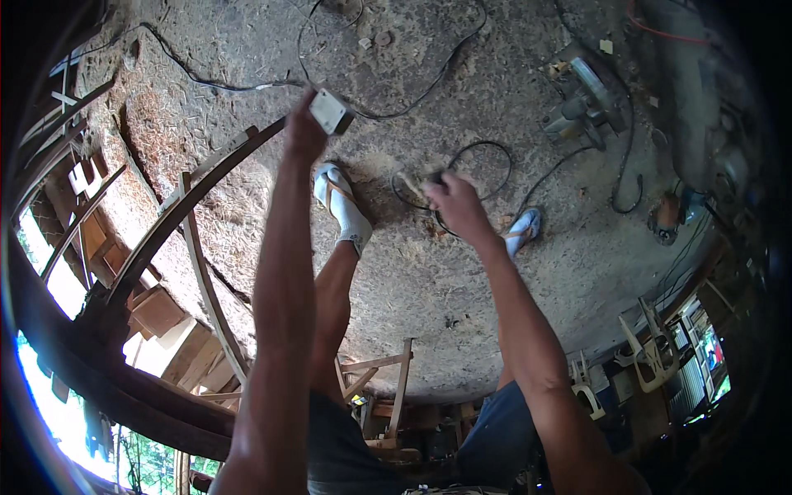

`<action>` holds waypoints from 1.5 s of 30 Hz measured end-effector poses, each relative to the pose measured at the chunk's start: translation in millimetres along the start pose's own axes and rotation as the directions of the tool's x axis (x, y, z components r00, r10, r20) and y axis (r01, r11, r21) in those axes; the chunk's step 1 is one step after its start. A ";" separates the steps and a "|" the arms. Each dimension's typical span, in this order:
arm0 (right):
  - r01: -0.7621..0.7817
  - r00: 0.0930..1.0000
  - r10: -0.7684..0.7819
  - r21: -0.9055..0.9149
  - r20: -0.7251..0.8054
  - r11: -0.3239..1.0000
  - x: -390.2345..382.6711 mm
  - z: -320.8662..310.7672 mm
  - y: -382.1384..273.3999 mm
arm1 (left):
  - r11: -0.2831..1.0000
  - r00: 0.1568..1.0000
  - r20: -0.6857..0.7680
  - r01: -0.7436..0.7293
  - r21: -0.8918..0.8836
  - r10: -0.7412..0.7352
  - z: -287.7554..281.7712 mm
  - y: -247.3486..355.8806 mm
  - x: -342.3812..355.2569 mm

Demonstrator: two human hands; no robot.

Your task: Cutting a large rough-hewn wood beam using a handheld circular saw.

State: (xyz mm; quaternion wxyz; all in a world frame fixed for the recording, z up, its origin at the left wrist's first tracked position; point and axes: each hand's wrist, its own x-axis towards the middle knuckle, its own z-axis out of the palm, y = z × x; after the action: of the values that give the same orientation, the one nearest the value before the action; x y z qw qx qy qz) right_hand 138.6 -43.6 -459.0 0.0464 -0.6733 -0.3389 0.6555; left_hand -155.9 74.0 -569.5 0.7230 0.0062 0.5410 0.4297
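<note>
My left hand [305,136] is closed round the side of a small pale outlet box [331,112], with a black cord trailing from it over the ground. Lower and to the right, my right hand [458,206] is pinched on the end of a black cord [500,147] that hangs in loops. Motion smears those fingertips, so the exact shape of the dark cord end between them is unclear. The two hands are apart, both held out above the ground in front of my feet.
A power tool like a circular saw [582,106] lies on the dusty ground at the upper right, its cord beside it. Curved wooden pieces [202,186] stand at the left. A wooden frame [402,388] and plastic chairs [648,355] are near the lower edge.
</note>
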 end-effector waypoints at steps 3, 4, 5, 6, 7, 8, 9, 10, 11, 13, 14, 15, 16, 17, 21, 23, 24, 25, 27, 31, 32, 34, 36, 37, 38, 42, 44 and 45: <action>0.143 0.987 -0.154 -0.187 -0.047 0.972 6.8 21.2 0.4 | 0.887 0.949 0.212 0.298 -0.352 -0.234 -1.8 -66.8 -24.5; 0.132 0.989 -0.143 -0.186 -0.046 0.974 6.8 23.0 0.5 | 0.858 0.953 0.196 0.293 -0.421 -0.230 0.2 -77.7 -25.3; 0.113 0.989 -0.122 -0.116 -0.078 0.987 6.6 23.8 1.2 | 0.826 0.958 0.177 0.285 -0.486 -0.226 1.0 -89.2 -27.7; 0.089 0.989 -0.094 -0.053 -0.117 0.995 6.0 19.3 8.1 | 0.816 0.954 0.181 0.299 -0.494 -0.240 14.1 -101.9 -29.0; 0.028 0.989 -0.030 -0.015 -0.148 0.999 4.5 10.7 24.1 | 0.790 0.959 0.140 0.282 -0.545 -0.246 33.2 -112.7 -27.9; 0.008 0.987 -0.012 -0.026 -0.160 1.000 2.3 0.6 40.8 | 0.760 0.962 0.099 0.263 -0.594 -0.256 50.2 -122.3 -30.0; 0.040 0.987 -0.044 -0.026 -0.155 0.999 2.5 2.2 49.7 | 0.768 0.960 0.043 0.248 -0.591 -0.277 44.5 -121.6 -22.1; 0.085 0.987 -0.086 -0.010 -0.137 0.996 3.9 12.9 50.7 | 0.788 0.965 0.019 0.225 -0.572 -0.262 13.0 -114.3 -12.8; 0.077 0.990 -0.089 -0.107 -0.105 0.991 3.8 31.1 43.6 | 0.872 0.940 -0.093 0.265 -0.411 -0.329 -36.0 -96.0 -7.4; 0.079 0.989 -0.103 -0.206 -0.108 0.975 -4.8 23.1 67.4 | 0.945 0.895 -0.306 0.303 -0.121 -0.325 -32.5 -113.9 -11.5; 0.098 0.986 -0.132 -0.292 -0.099 0.951 -7.5 19.7 76.1 | 0.942 0.893 -0.300 0.311 -0.124 -0.335 -32.1 -118.9 -17.0; 0.105 0.986 -0.136 -0.282 -0.095 0.954 -8.2 22.1 68.6 | 0.968 0.950 -0.199 0.250 0.014 -0.243 -41.1 -107.9 -22.4; 0.190 0.974 -0.214 -0.240 -0.077 0.952 -8.2 25.6 59.3 | 0.974 0.984 -0.083 0.169 0.148 -0.158 -49.2 -93.3 -25.9; 0.277 0.954 -0.294 -0.194 -0.061 0.941 -7.7 30.4 48.2 | 0.930 0.983 -0.080 0.183 0.317 -0.166 -54.0 -75.7 -23.0; 0.181 0.979 -0.184 -0.035 -0.087 0.983 -11.9 26.3 9.1 | 0.979 0.978 0.132 0.143 0.147 -0.162 11.1 -83.9 -66.8; 0.274 0.953 -0.273 -0.007 -0.132 0.962 -14.4 45.7 -21.3 | 0.989 0.970 0.198 0.132 0.064 -0.142 21.2 -66.3 -88.8; 0.351 0.921 -0.344 0.005 -0.183 0.936 -16.1 54.7 -32.2 | 0.990 0.955 0.268 0.141 -0.033 -0.127 24.5 -59.8 -98.2; 0.321 0.940 -0.313 0.038 -0.134 0.946 -12.5 60.1 -34.9 | 0.990 0.962 0.246 0.133 -0.045 -0.118 30.3 -59.0 -106.7; 0.368 0.917 -0.364 -0.006 -0.163 0.930 -7.5 67.2 -38.1 | 0.993 0.972 0.211 0.115 -0.028 -0.106 39.9 -58.5 -119.3; 0.390 0.907 -0.402 -0.112 -0.122 0.914 -11.8 63.4 -45.4 | 0.996 0.983 0.162 0.087 0.031 -0.090 47.6 -56.3 -125.2; 0.391 0.908 -0.402 -0.111 -0.119 0.914 -13.8 61.5 -49.8 | 0.996 0.983 0.159 0.086 0.031 -0.090 46.8 -55.4 -126.5; 0.366 0.926 -0.373 -0.112 -0.058 0.924 -16.0 51.8 -54.4 | 0.994 0.986 0.159 0.024 0.102 -0.041 52.8 -56.3 -127.6; 0.355 0.931 -0.364 -0.147 -0.039 0.923 -15.0 39.2 -55.8 | 0.973 0.988 0.152 0.002 0.230 -0.038 62.2 -56.0 -127.8; 0.347 0.934 -0.356 -0.180 -0.019 0.920 -14.1 34.3 -55.6 | 0.934 0.989 0.146 -0.023 0.357 -0.031 68.6 -55.0 -127.9; 0.344 0.935 -0.353 -0.181 -0.020 0.921 -14.0 31.3 -55.5 | 0.934 0.989 0.146 -0.020 0.356 -0.035 74.3 -53.2 -127.8; 0.266 0.964 -0.267 0.160 -0.018 0.951 -20.4 22.6 -58.2 | 0.886 0.995 0.097 -0.054 0.461 0.010 94.1 -47.4 -128.8; 0.335 0.941 -0.325 0.121 -0.095 0.934 -21.7 24.2 -60.5 | 0.846 0.994 0.101 -0.084 0.527 0.036 94.7 -45.2 -128.1; 0.333 0.941 -0.323 0.122 -0.096 0.935 -22.6 23.6 -60.2 | 0.850 0.995 0.097 -0.066 0.523 0.017 97.0 -44.6 -126.9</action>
State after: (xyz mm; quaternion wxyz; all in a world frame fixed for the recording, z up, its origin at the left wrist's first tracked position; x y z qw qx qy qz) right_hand 95.2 -18.2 -412.5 0.2137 -0.6263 -0.3988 0.6348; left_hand -57.9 10.4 -451.9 0.7076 0.2340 0.6048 0.2805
